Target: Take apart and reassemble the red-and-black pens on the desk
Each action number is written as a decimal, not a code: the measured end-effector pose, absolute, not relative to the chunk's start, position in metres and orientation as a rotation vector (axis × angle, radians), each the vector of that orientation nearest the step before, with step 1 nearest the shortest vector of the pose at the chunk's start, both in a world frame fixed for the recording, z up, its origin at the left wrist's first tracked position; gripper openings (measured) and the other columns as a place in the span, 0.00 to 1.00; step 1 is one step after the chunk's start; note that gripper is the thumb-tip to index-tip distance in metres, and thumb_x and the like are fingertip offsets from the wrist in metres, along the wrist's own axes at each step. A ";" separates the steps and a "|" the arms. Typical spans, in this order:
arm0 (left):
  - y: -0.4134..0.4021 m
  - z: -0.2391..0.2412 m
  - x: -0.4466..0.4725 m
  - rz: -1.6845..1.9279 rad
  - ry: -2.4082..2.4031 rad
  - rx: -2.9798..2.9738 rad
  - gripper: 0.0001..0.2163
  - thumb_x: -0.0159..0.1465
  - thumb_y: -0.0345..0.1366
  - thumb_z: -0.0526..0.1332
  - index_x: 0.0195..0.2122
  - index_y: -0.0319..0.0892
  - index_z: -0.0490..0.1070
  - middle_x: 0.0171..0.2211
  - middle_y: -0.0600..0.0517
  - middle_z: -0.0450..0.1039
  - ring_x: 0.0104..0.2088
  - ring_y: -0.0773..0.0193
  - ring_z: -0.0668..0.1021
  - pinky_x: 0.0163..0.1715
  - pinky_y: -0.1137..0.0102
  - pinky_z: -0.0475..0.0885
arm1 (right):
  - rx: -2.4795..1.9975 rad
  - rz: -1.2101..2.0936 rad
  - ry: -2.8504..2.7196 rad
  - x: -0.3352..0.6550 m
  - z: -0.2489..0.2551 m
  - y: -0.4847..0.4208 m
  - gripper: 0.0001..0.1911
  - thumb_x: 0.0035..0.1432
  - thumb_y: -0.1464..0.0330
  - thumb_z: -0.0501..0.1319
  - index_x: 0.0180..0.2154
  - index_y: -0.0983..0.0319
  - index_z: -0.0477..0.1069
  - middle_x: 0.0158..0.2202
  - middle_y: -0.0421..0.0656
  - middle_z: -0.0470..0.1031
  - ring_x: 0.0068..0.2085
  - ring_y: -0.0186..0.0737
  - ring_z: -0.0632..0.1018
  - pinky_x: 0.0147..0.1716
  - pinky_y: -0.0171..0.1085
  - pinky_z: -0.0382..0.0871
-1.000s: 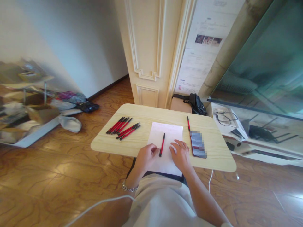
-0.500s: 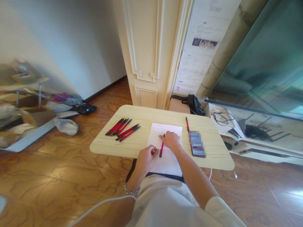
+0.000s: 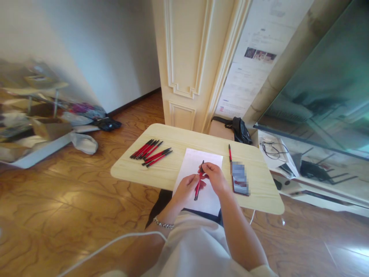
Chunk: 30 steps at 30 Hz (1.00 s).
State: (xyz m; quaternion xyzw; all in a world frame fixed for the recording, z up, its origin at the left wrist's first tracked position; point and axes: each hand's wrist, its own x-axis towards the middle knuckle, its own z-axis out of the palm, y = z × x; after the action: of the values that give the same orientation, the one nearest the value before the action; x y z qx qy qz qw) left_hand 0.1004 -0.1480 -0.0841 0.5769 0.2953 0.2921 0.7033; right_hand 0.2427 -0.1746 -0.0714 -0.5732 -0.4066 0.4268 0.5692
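Above the paper (image 3: 209, 201), the pen (image 3: 197, 189) ran lengthwise toward the far edge of the table (image 3: 259, 186); the right hand (image 3: 215, 177) pinched its far end, the left hand (image 3: 185, 189) its middle.

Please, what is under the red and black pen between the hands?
Below the red and black pen is a white rectangular paper sheet. The left hand and right hand cover part of it, so I cannot see what is there.
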 end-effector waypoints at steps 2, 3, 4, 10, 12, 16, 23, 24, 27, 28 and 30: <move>-0.155 -0.086 0.108 0.620 0.597 1.111 0.17 0.61 0.50 0.56 0.34 0.38 0.71 0.27 0.47 0.75 0.28 0.63 0.76 0.31 0.69 0.70 | -1.272 1.032 -0.866 0.238 -0.071 -0.183 0.17 0.56 0.56 0.57 0.35 0.63 0.73 0.32 0.44 0.75 0.31 0.36 0.74 0.28 0.33 0.66; -0.158 -0.087 0.111 0.621 0.592 1.051 0.17 0.60 0.49 0.57 0.33 0.38 0.70 0.26 0.48 0.74 0.28 0.63 0.76 0.32 0.69 0.71 | -1.260 1.027 -0.825 0.236 -0.071 -0.185 0.17 0.55 0.56 0.57 0.36 0.63 0.74 0.32 0.45 0.75 0.32 0.36 0.74 0.29 0.34 0.66; -0.161 -0.087 0.114 0.628 0.602 1.012 0.16 0.59 0.49 0.59 0.32 0.39 0.69 0.26 0.49 0.74 0.27 0.64 0.76 0.32 0.69 0.71 | -1.256 1.011 -0.788 0.234 -0.071 -0.186 0.17 0.55 0.56 0.58 0.37 0.63 0.74 0.32 0.45 0.75 0.32 0.37 0.74 0.29 0.34 0.66; -0.165 -0.085 0.117 0.732 0.767 1.165 0.14 0.56 0.47 0.62 0.29 0.41 0.66 0.19 0.56 0.68 0.18 0.70 0.70 0.19 0.75 0.62 | -1.329 0.837 -0.671 0.221 -0.073 -0.179 0.18 0.53 0.54 0.59 0.36 0.63 0.73 0.29 0.43 0.75 0.26 0.35 0.72 0.23 0.33 0.65; -0.165 -0.084 0.115 0.760 0.771 1.265 0.14 0.58 0.47 0.60 0.26 0.40 0.67 0.17 0.57 0.65 0.17 0.71 0.66 0.18 0.76 0.57 | -1.355 0.811 -0.629 0.215 -0.076 -0.177 0.19 0.53 0.53 0.58 0.33 0.63 0.72 0.27 0.42 0.74 0.22 0.33 0.70 0.17 0.32 0.60; -0.168 -0.087 0.112 0.734 0.715 1.184 0.17 0.59 0.49 0.59 0.22 0.40 0.65 0.15 0.58 0.61 0.15 0.73 0.61 0.16 0.74 0.52 | -1.300 0.874 -0.573 0.207 -0.079 -0.178 0.20 0.53 0.52 0.57 0.32 0.62 0.70 0.25 0.41 0.72 0.17 0.30 0.64 0.11 0.31 0.53; -0.172 -0.088 0.112 0.564 0.532 0.776 0.18 0.58 0.49 0.60 0.23 0.38 0.65 0.15 0.59 0.57 0.13 0.78 0.53 0.14 0.76 0.48 | -1.118 1.109 -0.513 0.211 -0.077 -0.182 0.19 0.53 0.51 0.57 0.35 0.60 0.67 0.25 0.41 0.72 0.20 0.33 0.69 0.12 0.30 0.57; -0.172 -0.087 0.112 0.571 0.521 0.762 0.17 0.58 0.49 0.61 0.25 0.38 0.66 0.17 0.58 0.60 0.14 0.78 0.56 0.15 0.76 0.49 | -1.095 1.143 -0.523 0.213 -0.076 -0.182 0.19 0.53 0.51 0.57 0.36 0.60 0.68 0.26 0.42 0.73 0.22 0.35 0.71 0.13 0.30 0.59; -0.171 -0.088 0.114 0.632 0.554 0.803 0.15 0.56 0.47 0.62 0.28 0.38 0.68 0.22 0.55 0.67 0.17 0.76 0.63 0.16 0.77 0.53 | -1.073 1.163 -0.558 0.218 -0.075 -0.183 0.22 0.54 0.50 0.56 0.40 0.62 0.70 0.34 0.47 0.76 0.32 0.40 0.76 0.21 0.33 0.66; -0.170 -0.089 0.114 0.655 0.578 0.835 0.15 0.56 0.47 0.63 0.28 0.38 0.69 0.22 0.55 0.67 0.18 0.75 0.64 0.17 0.76 0.55 | -1.092 1.135 -0.566 0.220 -0.075 -0.183 0.23 0.54 0.50 0.56 0.41 0.62 0.71 0.36 0.48 0.76 0.34 0.41 0.76 0.24 0.34 0.67; -0.169 -0.091 0.114 0.692 0.628 0.909 0.14 0.55 0.45 0.64 0.29 0.38 0.70 0.21 0.55 0.67 0.19 0.73 0.66 0.19 0.76 0.58 | -1.160 1.037 -0.581 0.221 -0.075 -0.182 0.23 0.54 0.51 0.57 0.40 0.62 0.72 0.37 0.48 0.76 0.35 0.39 0.75 0.28 0.35 0.68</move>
State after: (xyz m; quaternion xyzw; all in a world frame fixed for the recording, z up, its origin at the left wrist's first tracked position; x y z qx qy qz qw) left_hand 0.1144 -0.1686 -0.0913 0.4228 0.2922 0.3222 0.7950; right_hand 0.2211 -0.1820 -0.0747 -0.5157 -0.2581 0.4607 0.6746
